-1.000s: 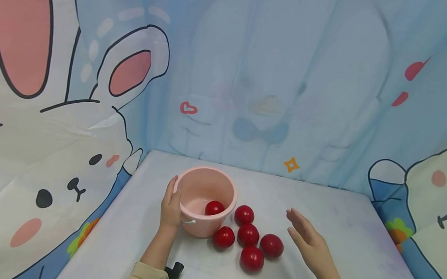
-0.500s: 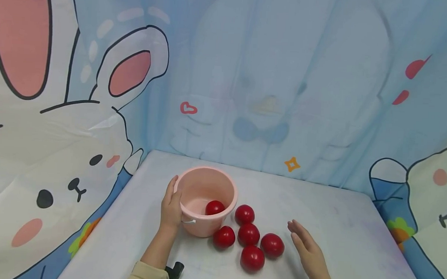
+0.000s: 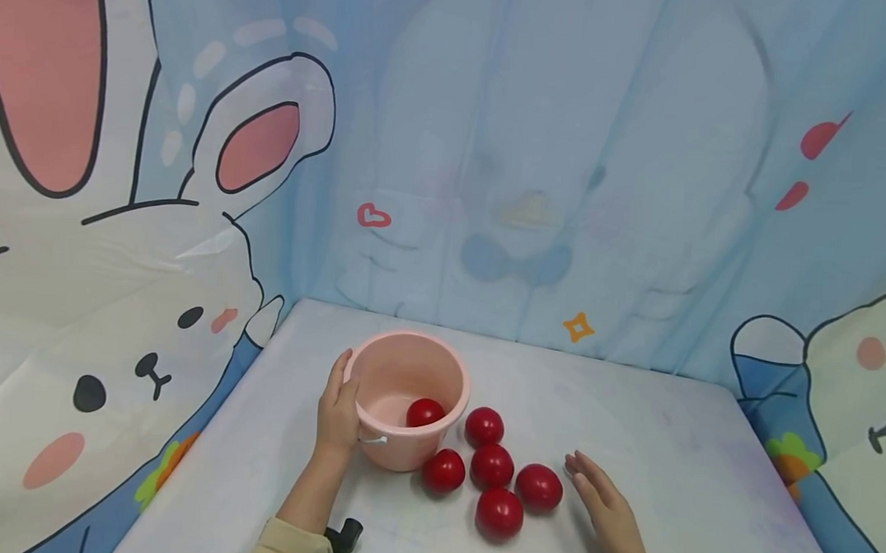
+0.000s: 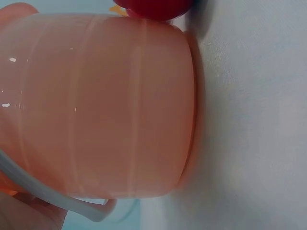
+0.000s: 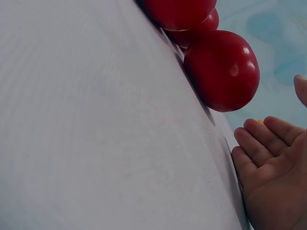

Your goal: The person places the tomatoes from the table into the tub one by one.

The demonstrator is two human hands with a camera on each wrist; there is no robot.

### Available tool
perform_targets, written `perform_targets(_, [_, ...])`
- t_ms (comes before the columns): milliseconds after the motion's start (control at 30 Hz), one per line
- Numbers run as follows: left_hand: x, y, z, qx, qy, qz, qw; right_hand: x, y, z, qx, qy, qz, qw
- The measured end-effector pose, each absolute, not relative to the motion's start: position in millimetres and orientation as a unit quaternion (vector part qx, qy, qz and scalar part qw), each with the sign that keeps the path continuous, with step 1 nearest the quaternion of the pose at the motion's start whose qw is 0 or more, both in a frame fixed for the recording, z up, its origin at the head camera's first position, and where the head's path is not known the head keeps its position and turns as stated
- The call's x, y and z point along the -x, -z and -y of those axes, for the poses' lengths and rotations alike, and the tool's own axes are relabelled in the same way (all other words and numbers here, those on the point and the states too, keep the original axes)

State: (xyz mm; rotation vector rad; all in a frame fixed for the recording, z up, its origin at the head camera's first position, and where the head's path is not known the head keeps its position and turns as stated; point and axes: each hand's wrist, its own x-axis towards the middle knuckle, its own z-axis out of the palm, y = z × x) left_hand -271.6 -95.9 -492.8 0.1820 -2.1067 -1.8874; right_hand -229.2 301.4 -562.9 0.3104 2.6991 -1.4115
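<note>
A pink bucket with a pale handle stands upright on the table. My left hand holds its left side at the rim; in the left wrist view only part of that hand shows beside the handle. One glossy red apple lies inside the bucket. Several more lie loose to its right and front, among them the rightmost apple. My right hand is just right of that one, low over the table, fingers extended and palm turned towards it. A small gap separates them in the right wrist view.
The white-covered table reaches back to a blue curtain printed with cartoon animals. A rabbit-print sheet rises along the left side. A black fitting sits at my left wrist.
My right hand has come down towards the table and closer to the rightmost apple. My left hand, the bucket and the apples have stayed in place.
</note>
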Motion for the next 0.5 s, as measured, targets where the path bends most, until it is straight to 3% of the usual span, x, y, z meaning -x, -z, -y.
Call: perform_targets(500, [268.2, 491.9, 98.6, -0.075, 0.644, 0.747, 0.144, 230.0, 566.5, -303.1, -0.103, 0.464, -0.879, 0.04])
